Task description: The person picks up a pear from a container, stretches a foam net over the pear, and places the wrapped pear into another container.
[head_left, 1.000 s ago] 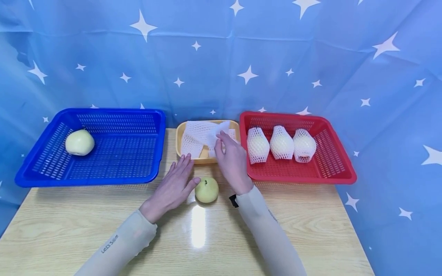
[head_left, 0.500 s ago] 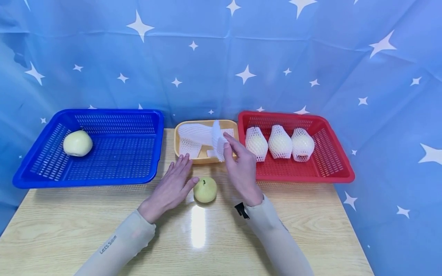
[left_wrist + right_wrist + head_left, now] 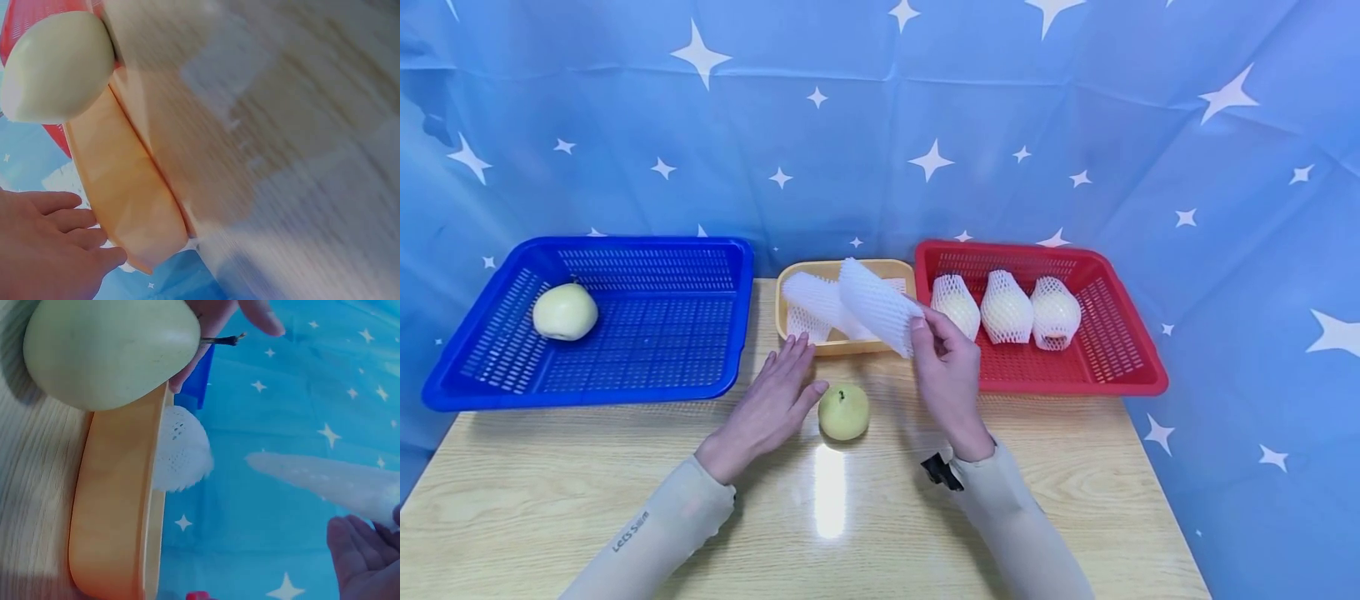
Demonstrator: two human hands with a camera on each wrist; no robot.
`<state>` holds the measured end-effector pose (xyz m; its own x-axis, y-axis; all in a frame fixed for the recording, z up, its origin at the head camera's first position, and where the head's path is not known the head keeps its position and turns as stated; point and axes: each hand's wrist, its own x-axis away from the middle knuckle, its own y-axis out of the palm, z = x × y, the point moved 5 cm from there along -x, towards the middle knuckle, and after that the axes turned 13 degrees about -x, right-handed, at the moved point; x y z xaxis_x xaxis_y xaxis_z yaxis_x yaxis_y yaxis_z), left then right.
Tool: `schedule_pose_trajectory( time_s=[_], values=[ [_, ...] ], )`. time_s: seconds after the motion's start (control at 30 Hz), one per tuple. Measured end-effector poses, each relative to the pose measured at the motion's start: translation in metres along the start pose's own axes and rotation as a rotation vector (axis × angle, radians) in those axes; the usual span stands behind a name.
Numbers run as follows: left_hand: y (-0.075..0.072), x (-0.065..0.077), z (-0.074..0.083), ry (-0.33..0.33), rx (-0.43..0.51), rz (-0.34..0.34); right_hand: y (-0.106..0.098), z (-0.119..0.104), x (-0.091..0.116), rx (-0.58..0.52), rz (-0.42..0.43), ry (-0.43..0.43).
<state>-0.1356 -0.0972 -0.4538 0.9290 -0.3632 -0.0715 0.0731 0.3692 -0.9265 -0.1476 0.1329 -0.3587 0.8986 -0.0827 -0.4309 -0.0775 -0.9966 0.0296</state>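
Observation:
My right hand pinches the end of a white foam net sleeve between thumb and fingers, over the tan tray. In the right wrist view the held sleeve points away from the fingers. Other foam net sleeves lie in the tray. My left hand lies with straight fingers, tips at the tray's front left edge. Beside its thumb a green-yellow pear stands stem up on the table; the left wrist view shows this pear large, with the hand below.
A blue basket at the left holds one bare pale pear. The red basket at the right holds three net-wrapped pears. A blue curtain with white stars hangs behind the wooden table.
My right hand has drawn the foam net sleeve up from the pile in the tray and moved right and toward me. The left hand and the pear beside it have stayed in place.

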Motion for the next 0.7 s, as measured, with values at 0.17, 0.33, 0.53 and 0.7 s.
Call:
schedule_pose_trajectory(
  time_s=[0.17, 0.33, 0.53, 0.7],
  values=[
    [-0.009, -0.002, 0.001, -0.003, 0.073, 0.072, -0.009, 0.001, 0.004, -0.019, 0.009, 0.099],
    [-0.031, -0.005, 0.006, -0.016, 0.245, 0.264, -0.017, 0.003, 0.009, -0.038, -0.008, 0.184],
    [-0.052, -0.009, 0.015, -0.072, 0.612, 0.362, -0.021, 0.003, 0.017, -0.048, -0.027, 0.228],
    [-0.057, -0.014, 0.021, -0.141, 0.818, 0.347, -0.023, 0.003, 0.022, -0.034, -0.037, 0.223]
  ],
)
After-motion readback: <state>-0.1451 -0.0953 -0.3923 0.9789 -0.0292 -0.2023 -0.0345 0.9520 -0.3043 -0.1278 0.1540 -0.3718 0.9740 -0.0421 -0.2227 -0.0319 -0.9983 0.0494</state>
